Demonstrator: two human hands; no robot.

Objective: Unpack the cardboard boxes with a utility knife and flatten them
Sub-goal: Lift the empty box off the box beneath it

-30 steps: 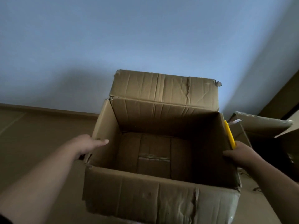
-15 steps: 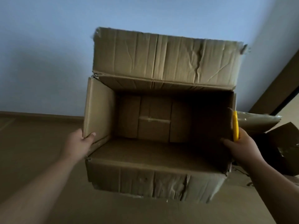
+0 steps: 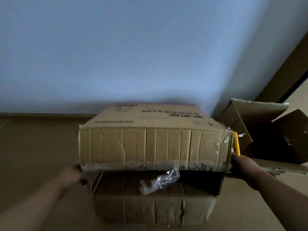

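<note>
The person's left hand point(image 3: 73, 175) grabs the left bottom edge of the big cardboard box point(image 3: 155, 145). The box is tipped on its side on the brown floor point(image 3: 38, 147), with torn clear tape point(image 3: 160, 180) hanging down. The right hand point(image 3: 241, 162) holds a yellow utility knife point(image 3: 236, 144) against the box's right side. Another open box point(image 3: 266, 130) sits near the wall point(image 3: 133, 47).

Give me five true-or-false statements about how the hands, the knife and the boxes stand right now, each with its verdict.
1. Both hands hold the creased brown cardboard box by its sides. True.
2. The yellow utility knife is in the left hand. False: it is at the right hand.
3. Loose clear tape hangs from the box. True.
4. A second, opened cardboard box stands on the left. False: right.
5. The printed text is red. False: dark.
</note>
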